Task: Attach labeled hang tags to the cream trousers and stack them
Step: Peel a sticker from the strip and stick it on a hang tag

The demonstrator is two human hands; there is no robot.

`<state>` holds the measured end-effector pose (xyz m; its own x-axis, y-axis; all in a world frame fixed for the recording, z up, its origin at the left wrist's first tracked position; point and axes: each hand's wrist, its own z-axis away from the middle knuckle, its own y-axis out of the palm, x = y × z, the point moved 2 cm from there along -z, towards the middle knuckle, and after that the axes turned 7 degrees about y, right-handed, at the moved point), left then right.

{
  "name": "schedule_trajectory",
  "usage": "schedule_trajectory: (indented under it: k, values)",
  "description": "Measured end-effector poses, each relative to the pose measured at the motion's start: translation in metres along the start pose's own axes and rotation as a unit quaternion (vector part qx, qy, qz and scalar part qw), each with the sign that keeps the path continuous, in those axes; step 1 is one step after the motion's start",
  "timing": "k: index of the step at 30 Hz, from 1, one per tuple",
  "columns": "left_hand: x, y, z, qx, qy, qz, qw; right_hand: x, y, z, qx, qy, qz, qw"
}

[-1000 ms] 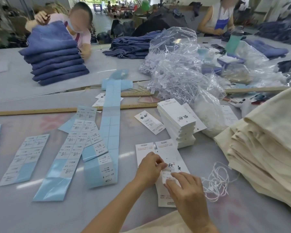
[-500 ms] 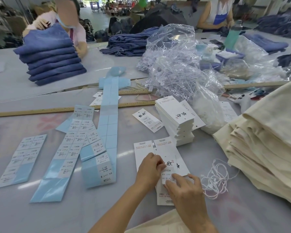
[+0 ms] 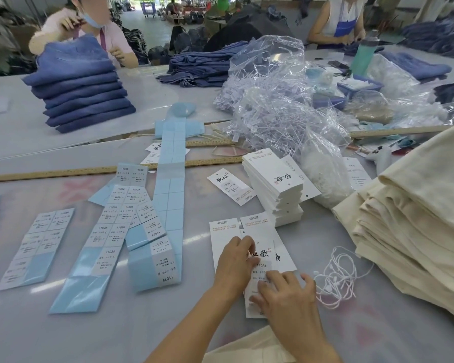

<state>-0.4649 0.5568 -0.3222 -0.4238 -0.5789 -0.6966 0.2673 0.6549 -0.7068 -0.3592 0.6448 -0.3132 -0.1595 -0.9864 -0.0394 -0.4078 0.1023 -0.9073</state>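
Head camera looks down at the grey table [image 3: 63, 334], and I take the hang tag [image 3: 266, 247] under my hands as the landmark. It lies flat on the table, on top of two or three other tags of the same kind. My left hand [image 3: 235, 268] rests on its left edge with the fingers curled, and the fingertips hold down the small white size sticker marked 1103# on the tag. My right hand [image 3: 286, 297] lies on the lower part of the tag, fingers almost straight and a little spread, pressing the sticker flat. Right of the tag is a loose bundle of white strings [image 3: 336, 279], and further right the stack of folded cream trousers [image 3: 414, 226]. Behind the tag stands a pile of blank hang tags [image 3: 273, 187]. Left of the tag lie blue sheets of size stickers [image 3: 110, 226].
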Motion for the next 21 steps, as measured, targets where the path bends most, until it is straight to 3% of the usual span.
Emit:
schedule_trajectory:
  k: [7, 13, 18, 21]
  values:
    - [0.002, -0.002, 0.002, 0.021, 0.004, 0.039, 0.999, -0.003, -0.007, 0.001, 0.070, 0.039, -0.103, 0.991]
    - [0.004, -0.015, 0.007, 0.136, 0.028, 0.018, 0.990, -0.005, 0.005, -0.012, 0.232, 0.075, -0.082, 0.966]
    - [-0.002, -0.019, 0.012, 0.161, 0.021, -0.004, 0.987, -0.010, 0.013, -0.023, 0.264, 0.132, -0.144, 0.945]
    - [-0.009, -0.019, 0.017, 0.137, -0.012, 0.015, 0.990, -0.010, 0.009, -0.027, 0.256, 0.206, -0.175, 0.928]
